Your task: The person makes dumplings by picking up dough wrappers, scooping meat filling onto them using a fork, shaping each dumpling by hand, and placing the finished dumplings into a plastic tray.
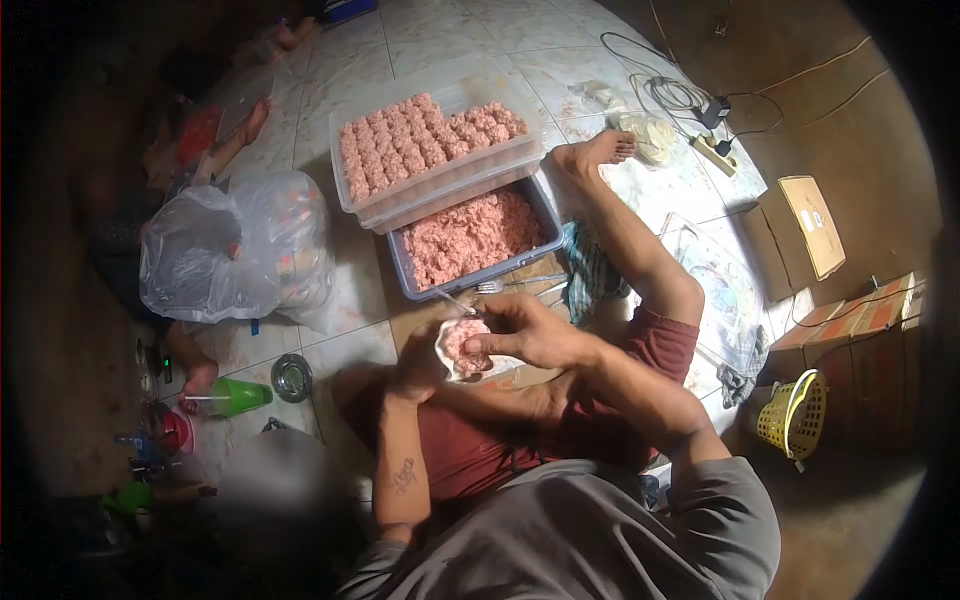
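On the wearer's side of the tub (505,268), the left hand (421,358) cups a wrapper (447,362) of mince (462,338); the right hand (535,332) pinches a thin tool (457,301), thumb on the mince. Beyond the tub stands a clear box (440,180) of meatballs (400,145).

Strong light whitens the tiled floor (450,35) at the far side and right, while the left sinks into dim shadow. Fisheye distortion bends the black-cornered edges; a grey patch (275,475) near left is blurred.
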{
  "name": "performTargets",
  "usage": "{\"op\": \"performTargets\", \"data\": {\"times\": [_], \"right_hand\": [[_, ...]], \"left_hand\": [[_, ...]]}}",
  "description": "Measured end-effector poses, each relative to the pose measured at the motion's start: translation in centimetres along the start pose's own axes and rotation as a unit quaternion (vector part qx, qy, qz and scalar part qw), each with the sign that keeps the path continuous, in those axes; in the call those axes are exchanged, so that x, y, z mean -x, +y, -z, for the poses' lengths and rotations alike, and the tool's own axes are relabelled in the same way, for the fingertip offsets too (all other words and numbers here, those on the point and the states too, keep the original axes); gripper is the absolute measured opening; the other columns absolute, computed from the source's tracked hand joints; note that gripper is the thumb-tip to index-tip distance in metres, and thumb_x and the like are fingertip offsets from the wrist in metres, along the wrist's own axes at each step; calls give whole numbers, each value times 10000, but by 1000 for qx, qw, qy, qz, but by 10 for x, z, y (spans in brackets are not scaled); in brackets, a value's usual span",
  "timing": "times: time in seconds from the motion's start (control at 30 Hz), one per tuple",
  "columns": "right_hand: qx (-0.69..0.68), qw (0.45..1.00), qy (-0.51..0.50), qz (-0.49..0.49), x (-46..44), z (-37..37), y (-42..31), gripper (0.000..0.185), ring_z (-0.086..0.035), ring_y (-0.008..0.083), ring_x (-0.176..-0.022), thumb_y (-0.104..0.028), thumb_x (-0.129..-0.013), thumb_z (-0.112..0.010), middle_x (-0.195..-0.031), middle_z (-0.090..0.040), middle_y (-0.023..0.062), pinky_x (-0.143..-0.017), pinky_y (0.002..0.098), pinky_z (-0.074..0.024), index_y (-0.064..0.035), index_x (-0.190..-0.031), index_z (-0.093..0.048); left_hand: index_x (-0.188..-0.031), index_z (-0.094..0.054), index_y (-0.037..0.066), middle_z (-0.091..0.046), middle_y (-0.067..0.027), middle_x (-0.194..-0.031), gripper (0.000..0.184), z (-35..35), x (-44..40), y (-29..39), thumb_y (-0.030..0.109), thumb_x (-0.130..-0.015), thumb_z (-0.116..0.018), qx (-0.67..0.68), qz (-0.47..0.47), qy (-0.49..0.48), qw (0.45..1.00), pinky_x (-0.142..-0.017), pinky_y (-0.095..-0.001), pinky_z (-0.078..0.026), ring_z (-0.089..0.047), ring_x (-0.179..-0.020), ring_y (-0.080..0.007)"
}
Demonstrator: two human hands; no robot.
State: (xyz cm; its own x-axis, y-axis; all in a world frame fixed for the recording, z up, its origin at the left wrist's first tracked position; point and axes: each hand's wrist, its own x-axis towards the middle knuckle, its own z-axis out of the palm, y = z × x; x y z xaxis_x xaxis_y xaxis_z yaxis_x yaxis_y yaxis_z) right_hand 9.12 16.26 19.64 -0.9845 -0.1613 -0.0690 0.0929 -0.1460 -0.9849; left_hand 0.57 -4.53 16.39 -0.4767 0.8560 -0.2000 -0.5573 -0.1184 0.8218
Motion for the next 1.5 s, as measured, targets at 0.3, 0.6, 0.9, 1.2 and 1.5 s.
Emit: {"op": "performTargets", "data": {"times": [0.3, 0.6, 0.9, 1.2, 1.5], "right_hand": [[169, 964, 198, 49, 0, 8, -2, 344, -553, 130, -815, -244, -1049, -568, -853, -627, 59, -732, 295, -469, 47, -1217, -643], [270, 934, 214, 97, 37, -7, 71, 218, -554, 266, -759, -85, -1021, -538, -863, -538, 146, -701, 367, -467, -35, -1195, -659], [-9, 990, 118, -78, 48, -17, 78, 183, -562, 154, -940, -86, -1047, -540, -940, -584, 79, -832, 335, -478, 30, -1145, -643], [227, 946, 215, 83, 65, -2, 70, 172, -577, 206, -828, -50, -1006, -569, -884, -594, 91, -740, 336, -463, 1, -1140, -664], [209, 946, 216, 123, 37, -45, 83, 160, -474, 139, -763, -24, -1012, -567, -870, -533, 43, -698, 298, -426, 16, -1151, -636]], "left_hand": [[-1016, -736, 60, -727, -104, -1005, 238, 26, -26, -33, 22, -781, -731, -430, -291, 120, 846, -863, -425, -553, -686, -948, -297], [-1007, -646, 10, -683, -141, -878, 316, -11, -35, -32, 109, -766, -825, -487, -319, 233, 779, -779, -394, -548, -671, -830, -317], [-947, -603, 7, -664, -101, -832, 336, -4, -39, -34, 73, -733, -854, -427, -400, 166, 794, -747, -336, -549, -662, -772, -245], [-932, -621, 18, -675, -34, -884, 435, -17, -12, 5, 189, -698, -946, -435, -289, 289, 802, -736, -321, -533, -619, -785, -153], [-950, -598, 35, -629, -35, -838, 445, -11, -24, -41, 153, -686, -936, -320, -302, 187, 878, -714, -296, -506, -595, -771, -138]]}}
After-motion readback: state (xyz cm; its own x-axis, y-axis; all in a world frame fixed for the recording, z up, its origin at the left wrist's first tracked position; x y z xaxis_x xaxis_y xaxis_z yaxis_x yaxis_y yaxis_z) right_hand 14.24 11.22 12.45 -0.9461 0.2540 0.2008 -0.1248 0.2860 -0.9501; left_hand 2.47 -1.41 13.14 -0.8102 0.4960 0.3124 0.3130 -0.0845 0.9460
